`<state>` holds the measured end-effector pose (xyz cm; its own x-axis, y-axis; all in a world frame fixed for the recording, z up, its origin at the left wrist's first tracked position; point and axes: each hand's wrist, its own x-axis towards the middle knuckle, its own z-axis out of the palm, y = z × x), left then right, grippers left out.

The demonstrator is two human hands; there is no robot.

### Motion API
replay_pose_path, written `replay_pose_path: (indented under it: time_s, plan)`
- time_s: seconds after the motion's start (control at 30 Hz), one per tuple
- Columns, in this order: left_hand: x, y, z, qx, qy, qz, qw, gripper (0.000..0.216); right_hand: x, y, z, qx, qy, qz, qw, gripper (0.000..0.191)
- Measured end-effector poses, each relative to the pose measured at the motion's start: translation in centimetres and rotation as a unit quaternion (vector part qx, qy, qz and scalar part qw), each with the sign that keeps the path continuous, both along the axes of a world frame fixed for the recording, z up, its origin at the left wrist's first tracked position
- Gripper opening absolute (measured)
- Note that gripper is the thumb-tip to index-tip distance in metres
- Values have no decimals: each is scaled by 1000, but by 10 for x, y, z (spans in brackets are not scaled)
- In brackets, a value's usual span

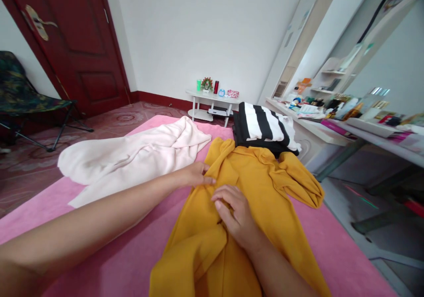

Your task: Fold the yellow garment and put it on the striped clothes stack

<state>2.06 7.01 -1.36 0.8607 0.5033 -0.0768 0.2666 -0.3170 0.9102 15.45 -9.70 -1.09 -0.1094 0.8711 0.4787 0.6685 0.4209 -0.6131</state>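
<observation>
A mustard-yellow coat (265, 186) lies spread over the pink bed cover (122, 253), its right sleeve bent outward and its lower part running toward me. At the coat's left edge, my left hand (194, 174) has thumb and fingers closed around a fold of the cloth; some fingertips are hidden by it. My right hand (234, 211) rests on the coat's front with fingers bent and thumb close to them, at the fabric near a folded flap. To the left, a pale pink garment (142, 155) lies loosely on the bed cover.
Folded clothes in black and white stripes (261, 122) are stacked at the bed's far right corner. Beyond stands a small white table (195, 93) with several small items. A cluttered dressing table (318, 129) is on the right, a camouflage folding chair (36, 98) on the left.
</observation>
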Motion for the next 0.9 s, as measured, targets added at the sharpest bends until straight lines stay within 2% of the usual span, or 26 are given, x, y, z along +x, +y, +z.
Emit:
replay_pose_path:
  time_s: [0.1,0.17,0.27,0.33,0.37,0.43,0.5,0.53,0.57,0.6,0.67,0.73,0.8,0.83,0.87,0.9]
  plan:
    - [-33,-26,3,-90,14,2,996,33,-13,-18,16,9,-23,143,989,34]
    - [-51,-38,6,-120,33,18,992,33,-26,-30,21,-9,-82,198,977,41]
    - [-67,-49,10,-139,42,45,988,35,-45,-42,24,-55,-181,224,956,25]
    - [-70,-52,13,-146,32,56,987,39,-50,-44,29,-80,-187,201,958,10]
    - [-69,-53,15,-148,19,60,987,41,-48,-44,34,-90,-157,182,966,8]
    - [-64,-52,18,-134,-17,66,989,45,-32,-39,48,-93,-29,134,986,9]
    - [-55,-51,20,-97,-56,77,991,45,-2,-30,66,-25,171,42,984,6]
    - [-49,-50,20,-66,-71,88,991,43,17,-25,74,44,283,-30,958,4]
    - [-42,-49,19,-25,-81,101,991,39,37,-20,82,118,389,-110,907,5]
    - [-35,-47,18,23,-89,113,989,33,58,-16,87,190,475,-182,840,10]
    - [-20,-44,14,132,-97,129,978,27,98,-11,92,270,576,-267,724,20]
    - [-3,-42,10,230,-96,124,961,32,134,-9,87,309,607,-319,660,27]
    - [14,-40,7,292,-81,110,947,39,164,-11,75,335,600,-362,630,31]
    - [23,-39,6,311,-68,104,942,42,177,-12,67,343,586,-379,629,33]
    - [31,-38,6,322,-51,99,940,46,190,-13,58,344,554,-394,648,36]
    - [39,-37,6,330,-33,92,939,49,201,-13,49,339,510,-404,679,39]
